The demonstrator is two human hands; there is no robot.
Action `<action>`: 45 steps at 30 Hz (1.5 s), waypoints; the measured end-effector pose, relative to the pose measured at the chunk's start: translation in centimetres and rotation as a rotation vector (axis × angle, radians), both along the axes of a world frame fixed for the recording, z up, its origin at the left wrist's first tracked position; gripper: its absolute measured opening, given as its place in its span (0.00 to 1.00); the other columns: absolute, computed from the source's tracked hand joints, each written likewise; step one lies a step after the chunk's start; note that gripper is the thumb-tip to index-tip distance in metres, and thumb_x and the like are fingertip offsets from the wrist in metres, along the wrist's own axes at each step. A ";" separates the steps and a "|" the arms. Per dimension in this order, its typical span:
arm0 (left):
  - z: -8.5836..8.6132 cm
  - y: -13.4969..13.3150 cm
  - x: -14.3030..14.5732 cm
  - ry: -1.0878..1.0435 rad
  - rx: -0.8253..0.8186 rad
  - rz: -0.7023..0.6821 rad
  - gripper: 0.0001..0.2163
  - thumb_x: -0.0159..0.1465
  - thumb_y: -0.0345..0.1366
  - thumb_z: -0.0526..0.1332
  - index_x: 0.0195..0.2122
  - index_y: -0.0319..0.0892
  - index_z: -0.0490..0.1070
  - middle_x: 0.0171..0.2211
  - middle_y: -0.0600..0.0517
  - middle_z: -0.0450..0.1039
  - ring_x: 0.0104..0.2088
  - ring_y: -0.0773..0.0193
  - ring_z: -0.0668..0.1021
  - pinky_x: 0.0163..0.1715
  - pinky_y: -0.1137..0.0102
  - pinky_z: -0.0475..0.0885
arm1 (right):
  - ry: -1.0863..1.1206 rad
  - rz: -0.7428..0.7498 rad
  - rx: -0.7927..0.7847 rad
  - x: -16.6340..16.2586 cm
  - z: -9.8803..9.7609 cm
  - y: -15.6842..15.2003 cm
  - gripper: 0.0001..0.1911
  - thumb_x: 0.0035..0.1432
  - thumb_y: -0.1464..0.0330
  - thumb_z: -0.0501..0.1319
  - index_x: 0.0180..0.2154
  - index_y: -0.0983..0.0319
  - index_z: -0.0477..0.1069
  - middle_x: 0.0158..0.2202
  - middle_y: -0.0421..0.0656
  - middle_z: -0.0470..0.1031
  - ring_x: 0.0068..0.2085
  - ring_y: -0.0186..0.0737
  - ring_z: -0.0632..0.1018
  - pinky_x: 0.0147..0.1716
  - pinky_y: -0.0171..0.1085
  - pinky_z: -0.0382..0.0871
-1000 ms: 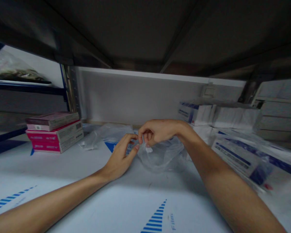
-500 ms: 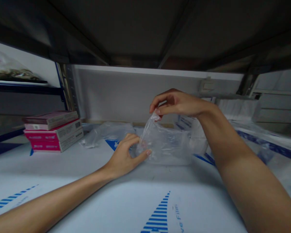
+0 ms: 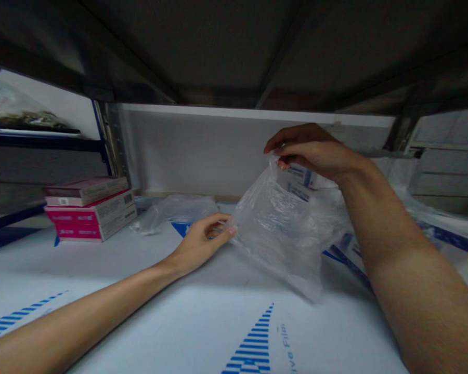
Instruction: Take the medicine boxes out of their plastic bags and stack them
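A clear plastic bag (image 3: 281, 228) hangs stretched between my hands, its lower corner near the shelf surface. My right hand (image 3: 308, 148) pinches the bag's top corner, raised in front of the back wall. Lower and to the left, my left hand (image 3: 206, 234) grips the bag's left edge between thumb and fingers. The bag looks thin, crinkled and see-through, with nothing I can make out inside. White boxes with blue print (image 3: 298, 182) show behind it, partly covered by the bag and my right hand.
Pink and white boxes (image 3: 88, 210) are stacked at the left. Another clear plastic bag (image 3: 179, 208) lies at the back. Plastic-wrapped white and blue packages (image 3: 448, 239) stand at the right. A dark upper shelf (image 3: 226, 52) hangs overhead. White film with blue print (image 3: 171, 322) covers the shelf surface.
My right hand has moved up and right, pulling the bag taller and tauter. My left hand has shifted slightly up and stays on the bag's edge.
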State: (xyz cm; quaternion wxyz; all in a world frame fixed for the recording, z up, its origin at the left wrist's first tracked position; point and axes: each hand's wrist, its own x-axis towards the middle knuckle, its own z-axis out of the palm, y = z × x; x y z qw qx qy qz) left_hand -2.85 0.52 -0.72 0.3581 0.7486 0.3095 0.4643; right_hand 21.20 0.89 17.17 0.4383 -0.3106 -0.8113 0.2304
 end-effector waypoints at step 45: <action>1.2 -1.3 0.2 -0.364 -0.418 -0.282 0.13 0.59 0.41 0.68 0.38 0.37 0.74 0.39 0.46 0.80 0.44 0.55 0.80 0.53 0.59 0.69 | 0.292 -0.427 0.029 0.6 0.5 1.4 0.11 0.51 0.81 0.56 0.21 0.63 0.65 0.27 0.41 0.71 0.27 0.33 0.76 0.32 0.37 0.76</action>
